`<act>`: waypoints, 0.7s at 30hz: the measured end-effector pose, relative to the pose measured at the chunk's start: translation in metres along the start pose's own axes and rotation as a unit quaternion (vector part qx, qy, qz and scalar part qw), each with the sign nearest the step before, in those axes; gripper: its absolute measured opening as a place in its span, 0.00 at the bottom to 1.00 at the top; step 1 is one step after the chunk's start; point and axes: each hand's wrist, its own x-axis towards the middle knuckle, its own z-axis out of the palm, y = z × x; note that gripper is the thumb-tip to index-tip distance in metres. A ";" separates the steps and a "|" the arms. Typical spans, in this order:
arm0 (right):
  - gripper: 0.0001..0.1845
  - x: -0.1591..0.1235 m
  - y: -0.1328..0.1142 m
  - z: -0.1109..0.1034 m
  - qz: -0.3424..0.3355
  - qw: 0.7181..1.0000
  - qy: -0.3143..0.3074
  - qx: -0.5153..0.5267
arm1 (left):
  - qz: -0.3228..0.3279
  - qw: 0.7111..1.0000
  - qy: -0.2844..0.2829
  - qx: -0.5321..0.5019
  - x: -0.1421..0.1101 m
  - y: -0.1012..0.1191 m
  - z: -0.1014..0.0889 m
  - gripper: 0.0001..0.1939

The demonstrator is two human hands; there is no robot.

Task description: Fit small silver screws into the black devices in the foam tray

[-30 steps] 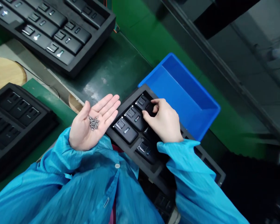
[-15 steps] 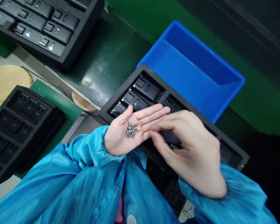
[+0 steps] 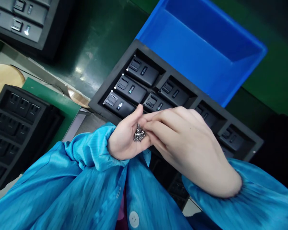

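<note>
Fabric of a shiny turquoise-blue jacket fills the lower part of the view and covers both forearms. Beyond it spreads a glossy dark-green worktop, and to its right a rectangular blue plastic bin with high walls. A long black tray with deep compartments slants in front of the person, its far edge overlapping the bin. Near the left border stands a stack of similar black trays.

The right hand stretches inward over the other hand's fingers, its own fingertips drawn narrowly together; whether anything is between them cannot be told. The left hand is palm up and cupped, thumb raised, its fingers partly hidden. Black rectangular plastic units sit in the long tray: three marked "Riton" in the leftmost compartment, two showing in the next. Smallest are the shiny silver metal screws, heaped in the left palm, right beside the pinched fingertips.
</note>
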 end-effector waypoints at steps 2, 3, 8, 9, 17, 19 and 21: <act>0.06 0.001 0.002 -0.001 0.000 1.000 -0.016 0.002 | -0.001 1.000 -0.004 0.008 0.000 0.000 0.001 0.36; 0.06 0.001 0.002 -0.002 0.002 1.000 -0.024 0.002 | 0.000 1.000 -0.009 0.014 0.000 0.001 0.001 0.37; 0.07 0.004 0.003 -0.007 0.010 0.998 -0.054 -0.026 | -0.005 0.999 -0.020 0.025 -0.001 0.002 -0.002 0.39; 0.08 0.004 0.003 -0.008 0.012 0.998 -0.056 -0.031 | -0.007 0.999 -0.018 0.025 -0.001 0.002 -0.002 0.39; 0.08 0.002 0.005 -0.012 0.025 0.997 -0.065 -0.037 | 0.005 1.000 0.006 0.030 -0.003 0.004 -0.005 0.37; 0.08 0.003 0.004 -0.013 0.026 0.997 -0.063 -0.026 | 0.004 1.000 0.014 0.022 -0.003 0.004 -0.005 0.37; 0.09 0.004 0.003 -0.014 0.032 0.998 -0.057 -0.016 | 0.004 1.000 0.021 0.015 -0.002 0.004 -0.004 0.37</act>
